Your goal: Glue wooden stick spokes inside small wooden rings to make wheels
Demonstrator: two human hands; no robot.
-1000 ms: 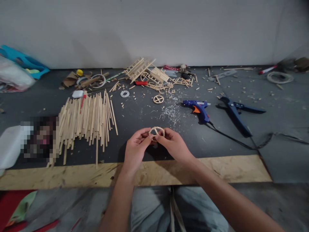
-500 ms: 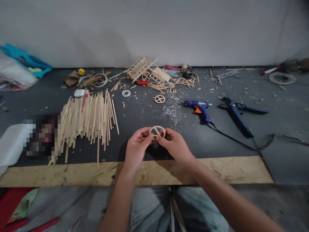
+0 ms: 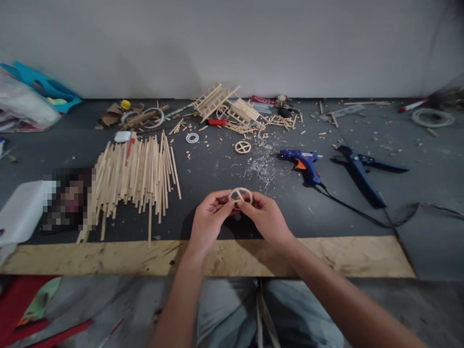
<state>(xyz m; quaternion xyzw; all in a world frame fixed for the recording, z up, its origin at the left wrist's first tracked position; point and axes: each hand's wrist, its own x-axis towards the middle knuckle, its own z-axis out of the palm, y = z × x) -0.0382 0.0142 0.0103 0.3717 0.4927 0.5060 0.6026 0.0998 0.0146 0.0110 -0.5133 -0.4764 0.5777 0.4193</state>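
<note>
A small round wooden wheel [image 3: 240,189] with thin bars across it is held up near the table's front edge. My left hand [image 3: 213,212] grips its left side, thumb near the lower rim. On the right side my right hand [image 3: 265,212] pinches it between thumb and fingers. Both thumbs nearly meet at the bottom of the ring, where they hide part of it. Beyond the hands, a second wooden wheel [image 3: 242,147] lies flat on the dark table.
Many wooden sticks [image 3: 141,169] lie at the left. A blue glue gun [image 3: 302,162] and a dark blue cutter [image 3: 362,179] are at the right, with a cable trailing. At the back stands a wooden stick model [image 3: 213,102] among scraps.
The view has shifted slightly, so most things appear a little further right. Both hands still hold the wheel, with hardly any change in their pose.
</note>
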